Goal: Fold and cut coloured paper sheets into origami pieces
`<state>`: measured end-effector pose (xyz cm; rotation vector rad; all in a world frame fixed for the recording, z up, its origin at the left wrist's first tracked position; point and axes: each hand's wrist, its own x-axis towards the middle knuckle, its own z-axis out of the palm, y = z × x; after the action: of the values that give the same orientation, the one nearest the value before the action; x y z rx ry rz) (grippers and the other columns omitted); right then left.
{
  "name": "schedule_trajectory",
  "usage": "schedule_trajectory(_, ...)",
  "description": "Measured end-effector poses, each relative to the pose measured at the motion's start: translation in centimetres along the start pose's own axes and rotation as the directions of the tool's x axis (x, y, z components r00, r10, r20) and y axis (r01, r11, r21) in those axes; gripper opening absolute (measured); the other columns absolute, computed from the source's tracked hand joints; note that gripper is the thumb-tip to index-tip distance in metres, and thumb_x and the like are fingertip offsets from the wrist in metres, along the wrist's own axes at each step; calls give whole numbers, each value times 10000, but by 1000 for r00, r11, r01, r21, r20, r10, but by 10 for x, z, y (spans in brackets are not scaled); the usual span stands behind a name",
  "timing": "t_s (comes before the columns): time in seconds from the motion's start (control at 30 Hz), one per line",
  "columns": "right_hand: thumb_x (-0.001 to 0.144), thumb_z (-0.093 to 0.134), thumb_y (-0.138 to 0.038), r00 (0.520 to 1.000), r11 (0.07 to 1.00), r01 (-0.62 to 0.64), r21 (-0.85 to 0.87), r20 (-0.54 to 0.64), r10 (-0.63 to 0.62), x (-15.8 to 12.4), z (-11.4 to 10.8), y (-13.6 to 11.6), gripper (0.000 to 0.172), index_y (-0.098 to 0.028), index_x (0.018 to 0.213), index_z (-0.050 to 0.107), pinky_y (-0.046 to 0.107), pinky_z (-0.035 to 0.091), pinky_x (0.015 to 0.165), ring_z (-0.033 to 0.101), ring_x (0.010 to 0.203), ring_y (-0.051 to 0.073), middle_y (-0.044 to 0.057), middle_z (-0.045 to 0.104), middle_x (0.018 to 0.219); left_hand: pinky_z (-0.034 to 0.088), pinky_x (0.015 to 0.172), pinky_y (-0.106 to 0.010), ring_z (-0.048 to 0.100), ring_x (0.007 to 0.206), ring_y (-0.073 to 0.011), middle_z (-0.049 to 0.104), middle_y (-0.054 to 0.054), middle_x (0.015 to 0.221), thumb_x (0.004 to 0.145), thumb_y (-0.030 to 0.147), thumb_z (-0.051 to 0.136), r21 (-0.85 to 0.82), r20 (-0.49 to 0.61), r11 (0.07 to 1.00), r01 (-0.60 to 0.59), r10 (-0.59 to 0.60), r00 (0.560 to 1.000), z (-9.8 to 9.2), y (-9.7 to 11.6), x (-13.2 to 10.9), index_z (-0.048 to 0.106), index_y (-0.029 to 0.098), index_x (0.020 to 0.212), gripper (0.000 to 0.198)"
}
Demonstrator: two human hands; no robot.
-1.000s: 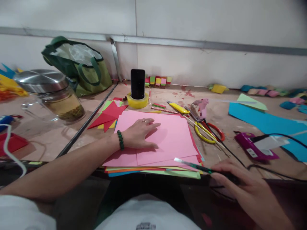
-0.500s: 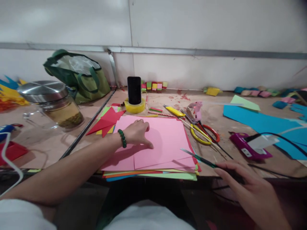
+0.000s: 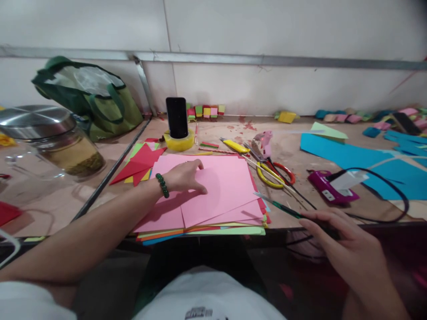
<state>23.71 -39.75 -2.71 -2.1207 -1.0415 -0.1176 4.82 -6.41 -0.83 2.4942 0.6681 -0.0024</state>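
My left hand (image 3: 187, 178), with a green bead bracelet on the wrist, rests on the top pink sheet (image 3: 227, 191) of a stack of coloured paper (image 3: 200, 231). Its fingers are curled and pinch the sheet, which sits turned a little against the sheets beneath. My right hand (image 3: 347, 249) is at the table's front edge, to the right of the stack. It is closed round the handle of a thin dark green tool (image 3: 276, 205) whose pointed tip reaches toward the stack's right edge.
Yellow and red scissors (image 3: 275, 171), a yellow knife (image 3: 235, 146) and a pink glue gun (image 3: 265, 142) lie behind the stack. A phone (image 3: 176, 118) stands in a yellow tape roll (image 3: 176, 141). Glass jar (image 3: 56, 142) and green bag (image 3: 86, 95) left; blue paper (image 3: 353, 158), purple device (image 3: 330, 189) with cable right.
My left hand went from flat to curled and has twisted the top pink sheet. My right hand has lifted the tool's tip off the stack and drawn it to the right.
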Motion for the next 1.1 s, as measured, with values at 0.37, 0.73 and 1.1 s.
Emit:
schedule_trajectory(0.37, 782, 644, -477, 949, 972, -233, 15, -216, 231, 17, 13, 12, 267, -234, 888, 676, 360, 475, 736, 630, 838, 263, 62, 671, 874, 300, 453, -200, 406, 526, -82, 453, 45, 616, 731, 458, 676, -530, 170, 848, 9, 96, 981, -21, -17, -6, 494, 175, 648, 347)
schedule_trajectory(0.73, 823, 591, -446, 989, 996, 77, 39, 125, -81, 26, 33, -12, 225, -242, 857, 682, 328, 477, 745, 626, 840, 214, 34, 669, 879, 347, 518, -206, 440, 569, -83, 496, 41, 648, 725, 440, 716, -649, 151, 760, -31, 168, 974, -20, -30, -4, 517, 167, 653, 346)
schedule_trajectory(1.1, 891, 561, -347, 879, 967, 214, 135, 405, -252, 15, 47, -51, 142, -250, 869, 661, 291, 465, 692, 600, 788, 173, 24, 608, 855, 470, 811, -367, 582, 958, -249, 628, -79, 1020, 746, 461, 680, -378, -110, 919, -111, 75, 991, -6, -18, -7, 604, 178, 987, 379)
